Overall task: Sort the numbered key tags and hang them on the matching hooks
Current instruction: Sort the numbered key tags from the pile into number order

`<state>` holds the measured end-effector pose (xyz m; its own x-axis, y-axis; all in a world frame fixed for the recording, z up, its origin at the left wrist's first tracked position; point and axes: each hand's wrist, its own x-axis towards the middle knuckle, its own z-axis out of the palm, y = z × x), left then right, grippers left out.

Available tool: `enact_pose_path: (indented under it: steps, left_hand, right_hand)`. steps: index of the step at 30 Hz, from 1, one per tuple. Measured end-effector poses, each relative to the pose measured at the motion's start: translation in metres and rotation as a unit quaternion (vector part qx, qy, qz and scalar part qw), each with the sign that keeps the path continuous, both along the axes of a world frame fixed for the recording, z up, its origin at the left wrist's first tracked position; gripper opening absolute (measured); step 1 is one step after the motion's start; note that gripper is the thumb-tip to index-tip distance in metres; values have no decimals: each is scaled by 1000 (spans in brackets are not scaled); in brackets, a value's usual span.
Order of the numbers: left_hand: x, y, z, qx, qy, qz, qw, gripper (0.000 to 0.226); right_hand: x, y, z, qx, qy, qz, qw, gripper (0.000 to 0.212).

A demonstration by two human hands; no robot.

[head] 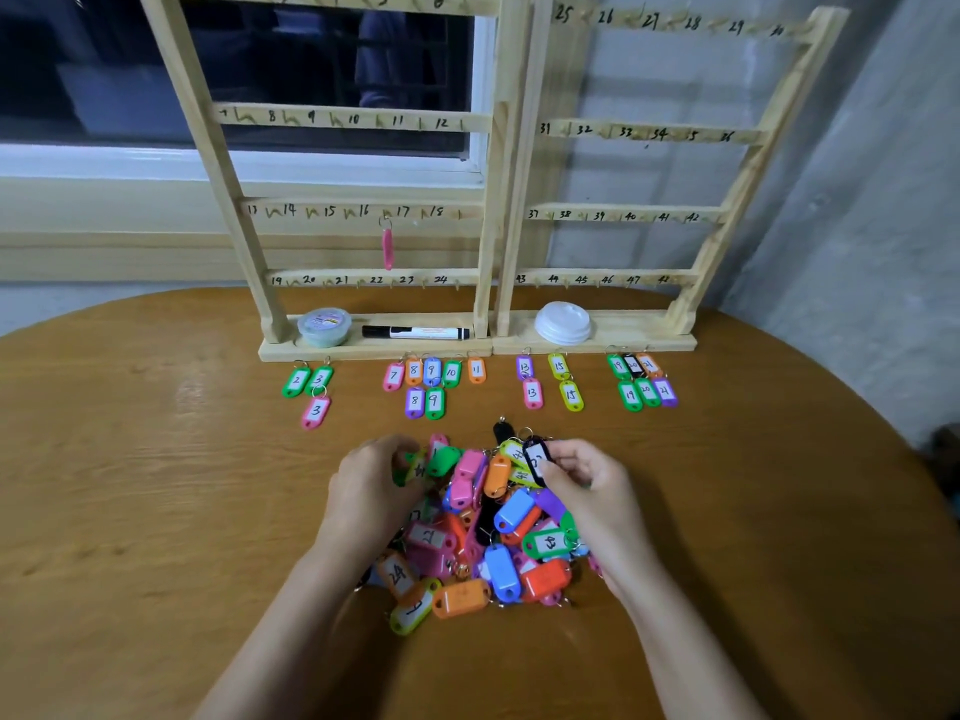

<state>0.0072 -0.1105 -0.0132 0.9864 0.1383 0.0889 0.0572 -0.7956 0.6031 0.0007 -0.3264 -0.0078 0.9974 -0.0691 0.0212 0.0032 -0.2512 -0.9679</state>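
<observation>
In the head view, the right hand (582,485) pinched a black tag (535,459) at the 1 o'clock edge of the pile (493,537), its long axis running 11 to 5 o'clock, ring end toward the rack (358,119). The left hand (374,485) seemed to grip a yellow tag (417,467) at 10 o'clock. Tangled rings could have dragged neighbours out, or the half-covered number been misread.

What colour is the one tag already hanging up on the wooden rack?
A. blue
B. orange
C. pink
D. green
C: a single pink tag hangs from a hook on the wooden rack, on the rail numbered 13 to 18; every other tag lies on the table.
</observation>
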Motion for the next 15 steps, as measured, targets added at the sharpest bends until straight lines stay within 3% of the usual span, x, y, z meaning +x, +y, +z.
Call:
enact_pose_path:
  steps: [8, 15]
  left_hand:
    - [-1, -7, 6, -88, -38, 27, 995, 10]
    - [5, -14, 10, -244, -84, 19, 966, 25]
  right_hand:
    - [7, -13, -5, 13, 8, -16, 1000, 9]
    - [17, -28, -7, 23, -1, -47, 999, 9]
